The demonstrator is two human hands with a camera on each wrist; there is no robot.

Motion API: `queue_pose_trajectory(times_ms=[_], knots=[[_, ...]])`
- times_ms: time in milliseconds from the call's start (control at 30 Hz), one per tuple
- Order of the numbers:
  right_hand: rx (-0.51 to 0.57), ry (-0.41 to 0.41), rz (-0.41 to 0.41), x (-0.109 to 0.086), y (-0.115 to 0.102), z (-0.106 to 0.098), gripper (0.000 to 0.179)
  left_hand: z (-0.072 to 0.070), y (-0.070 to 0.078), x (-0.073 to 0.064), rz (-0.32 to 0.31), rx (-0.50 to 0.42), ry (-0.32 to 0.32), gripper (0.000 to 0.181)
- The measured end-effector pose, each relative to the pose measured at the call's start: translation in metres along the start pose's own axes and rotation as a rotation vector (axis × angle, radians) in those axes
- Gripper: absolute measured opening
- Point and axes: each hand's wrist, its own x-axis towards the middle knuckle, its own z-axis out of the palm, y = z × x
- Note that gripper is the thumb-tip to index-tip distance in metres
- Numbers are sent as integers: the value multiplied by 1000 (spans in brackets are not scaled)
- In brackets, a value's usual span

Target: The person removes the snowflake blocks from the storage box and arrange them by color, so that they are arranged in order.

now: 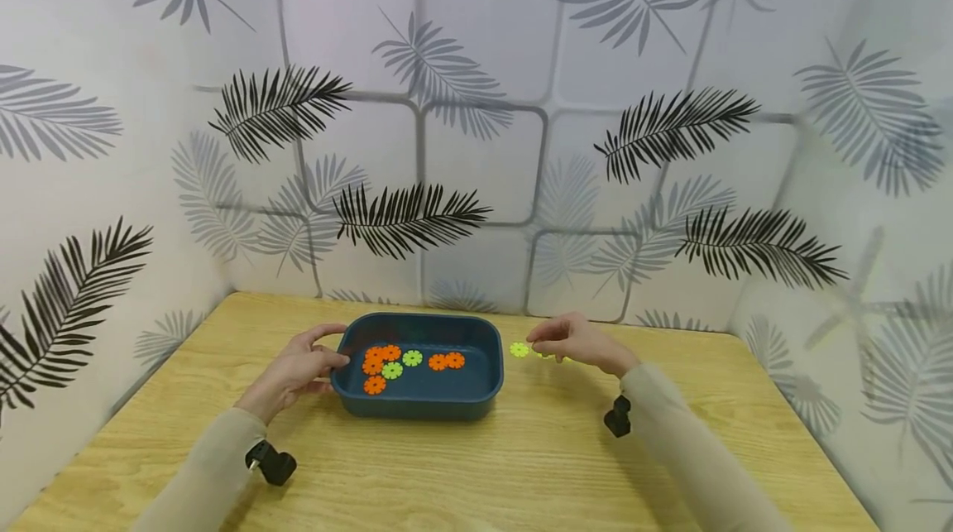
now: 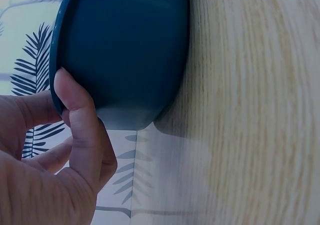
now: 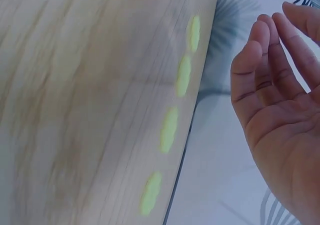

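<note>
A dark blue rectangular tray (image 1: pixel 417 408) stands on the wooden table. My left hand (image 1: pixel 301 366) grips its left rim, and in the left wrist view the thumb and fingers pinch the rim (image 2: pixel 56 40). Orange notched discs (image 1: pixel 375 385) and two yellow-green ones (image 1: pixel 392 371) lie inside the tray. Right of it, my right hand (image 1: pixel 577 342) hovers above more yellow-green notched discs (image 1: pixel 519 349), partly hiding them in the head view. The right wrist view shows several of these discs (image 3: pixel 169 130) in a row, while that hand (image 3: pixel 285 105) has loosely bent fingers and nothing between them.
The wooden table (image 1: pixel 417 474) ends at the back against a wall (image 1: pixel 476 160) patterned with leaves. Side walls flank the table on the left and right. Small black cameras (image 1: pixel 271 463) are strapped to both wrists over light sleeves.
</note>
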Motion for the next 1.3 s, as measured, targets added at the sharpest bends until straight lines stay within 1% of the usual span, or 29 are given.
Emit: queue_pose_trajectory(times_ms=[100, 300, 467, 533, 700, 867, 1000, 1067, 1300], knots=[[18, -13, -28, 4, -10, 9, 33, 0, 0, 1, 9, 8, 0, 62], [42, -33, -75, 11, -31, 22, 30, 0, 1, 1, 4, 9, 1, 62], [57, -84, -89, 16, -45, 29, 34, 1, 1, 1, 7, 8, 1, 62], [54, -101, -80, 19, -52, 31, 33, 1, 0, 1, 5, 7, 1, 62], [8, -150, -84, 34, -71, 35, 25, 1, 0, 1, 6, 1, 3, 62], [0, -214, -107, 53, -98, 38, 25, 1, 2, -1, 8, 2, 0, 61], [-21, -226, -121, 68, -116, 42, 24, 0, 3, -1, 17, 5, 1, 61], [-40, -227, -119, 76, -120, 46, 24, 0, 3, -2, 21, 4, 0, 62], [-66, -276, -125, 101, -118, 60, 31, 0, -2, 0, 30, -11, -20, 64]])
